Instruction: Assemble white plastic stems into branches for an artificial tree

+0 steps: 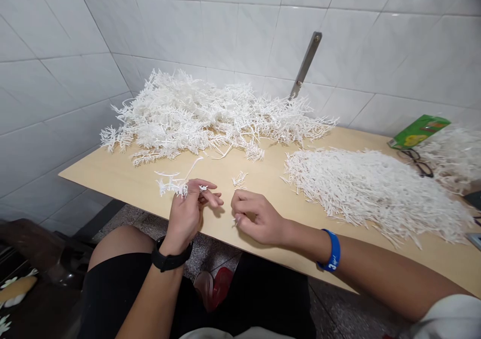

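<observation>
My left hand (pixel 192 206) is closed on a white plastic sprig (pixel 171 185), whose branched tips stick out to the left above the table's front edge. Facing it, my right hand (pixel 259 216) has its fingers curled with thumb and forefinger pinched, and a tiny white piece (pixel 235 221) shows at the tips. Just beyond the right hand lie a few small loose white pieces (pixel 239 180). Behind both hands rises a large tangled heap of branched white sprigs (pixel 210 111). To the right spreads a flat pile of short separate white pieces (pixel 368 189).
The light wooden tabletop (pixel 124 179) meets a tiled wall (pixel 225 33). A metal bracket (pixel 306 66) stands against it. At the far right are a green box (pixel 419 131), dark-framed glasses (pixel 417 162) and another white pile (pixel 456 153). My knees are under the front edge.
</observation>
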`<state>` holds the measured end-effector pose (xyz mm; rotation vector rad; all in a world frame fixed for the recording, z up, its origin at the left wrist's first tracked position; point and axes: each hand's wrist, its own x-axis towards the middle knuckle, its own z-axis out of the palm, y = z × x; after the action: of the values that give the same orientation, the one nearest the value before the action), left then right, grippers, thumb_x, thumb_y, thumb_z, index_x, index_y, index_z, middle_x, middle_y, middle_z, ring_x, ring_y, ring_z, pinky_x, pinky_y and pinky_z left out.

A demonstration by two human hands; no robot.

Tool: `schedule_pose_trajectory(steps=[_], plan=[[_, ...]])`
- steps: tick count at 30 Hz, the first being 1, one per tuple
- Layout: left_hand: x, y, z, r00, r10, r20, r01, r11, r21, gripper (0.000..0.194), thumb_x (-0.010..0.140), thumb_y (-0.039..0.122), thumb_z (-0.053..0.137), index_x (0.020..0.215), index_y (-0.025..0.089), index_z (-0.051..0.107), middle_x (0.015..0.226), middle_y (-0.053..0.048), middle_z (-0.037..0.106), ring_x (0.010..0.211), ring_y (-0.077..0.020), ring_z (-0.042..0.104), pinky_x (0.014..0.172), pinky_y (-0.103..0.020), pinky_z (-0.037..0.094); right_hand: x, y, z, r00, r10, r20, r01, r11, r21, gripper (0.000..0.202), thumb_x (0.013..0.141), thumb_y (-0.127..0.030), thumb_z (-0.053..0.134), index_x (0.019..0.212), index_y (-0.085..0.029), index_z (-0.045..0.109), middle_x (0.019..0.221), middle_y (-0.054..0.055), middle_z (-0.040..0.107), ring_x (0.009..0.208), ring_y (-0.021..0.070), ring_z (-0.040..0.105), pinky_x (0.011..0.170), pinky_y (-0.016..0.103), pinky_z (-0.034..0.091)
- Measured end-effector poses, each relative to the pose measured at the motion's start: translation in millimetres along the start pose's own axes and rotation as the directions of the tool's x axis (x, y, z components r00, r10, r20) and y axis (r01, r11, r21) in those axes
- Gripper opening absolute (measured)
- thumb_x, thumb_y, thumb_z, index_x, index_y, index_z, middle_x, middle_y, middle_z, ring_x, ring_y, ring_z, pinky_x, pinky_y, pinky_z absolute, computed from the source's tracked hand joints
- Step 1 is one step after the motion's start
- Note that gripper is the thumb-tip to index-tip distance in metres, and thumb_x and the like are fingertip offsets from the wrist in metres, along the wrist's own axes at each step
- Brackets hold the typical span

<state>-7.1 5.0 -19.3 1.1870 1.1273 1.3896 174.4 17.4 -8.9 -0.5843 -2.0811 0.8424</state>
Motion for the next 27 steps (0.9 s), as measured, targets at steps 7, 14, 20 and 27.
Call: schedule_pose_trajectory(steps=[7, 14, 20, 27], plan=[[-1.2, 9.3, 6.2, 0.992, 0.002, 0.128, -0.032, 0.971, 0.236, 0.052, 0.098, 0.058, 0.038, 0.121, 0.02, 0.067, 0.129, -0.009, 0.068, 0.12, -0.0228, 0.062, 0.107, -0.036, 0.044, 3.1, 10.9, -1.1, 0.968, 0.161, -0.193, -0.225, 0.896, -0.383, 0.021, 0.089, -0.012, 0.052, 0.104, -0.019, 0.064, 0.112, 0.011, 0.062, 0.11, 0.0271, 0.055, 0.095, 0.047, 0.045], [-2.2, 11.2, 7.1, 0.956, 0.023, 0.292, -0.125, 0.933, 0.338, 0.052, 0.1, 0.052, 0.038, 0.138, 0.021, 0.056, 0.148, -0.006, 0.054, 0.139, -0.0213, 0.045, 0.12, -0.034, 0.028, 3.8, 3.7, 0.1, 0.99, -0.032, -0.136, -0.005, 0.965, -0.263, 0.022, 0.093, -0.019, 0.057, 0.114, -0.021, 0.062, 0.113, 0.01, 0.066, 0.107, 0.0225, 0.061, 0.094, 0.041, 0.05], [-4.8, 14.3, 9.6, 0.94, 0.013, 0.34, -0.133, 0.934, 0.333, 0.057, 0.1, 0.052, 0.039, 0.142, 0.016, 0.052, 0.148, -0.009, 0.053, 0.14, -0.0233, 0.045, 0.119, -0.035, 0.03, 2.7, 3.4, 0.6, 0.986, -0.078, -0.148, 0.042, 0.972, -0.23, 0.01, 0.095, -0.02, 0.055, 0.098, -0.019, 0.064, 0.102, 0.008, 0.067, 0.097, 0.019, 0.063, 0.087, 0.034, 0.052], [-4.1, 13.2, 10.3, 0.954, 0.063, 0.292, -0.169, 0.92, 0.354, 0.051, 0.1, 0.049, 0.04, 0.133, 0.018, 0.062, 0.131, -0.01, 0.066, 0.125, -0.0258, 0.058, 0.112, -0.038, 0.04, 3.2, -0.9, 1.1, 0.996, -0.064, -0.06, 0.047, 0.966, -0.253, 0.019, 0.092, -0.019, 0.052, 0.074, -0.019, 0.059, 0.077, 0.005, 0.061, 0.077, 0.0176, 0.06, 0.072, 0.031, 0.051]])
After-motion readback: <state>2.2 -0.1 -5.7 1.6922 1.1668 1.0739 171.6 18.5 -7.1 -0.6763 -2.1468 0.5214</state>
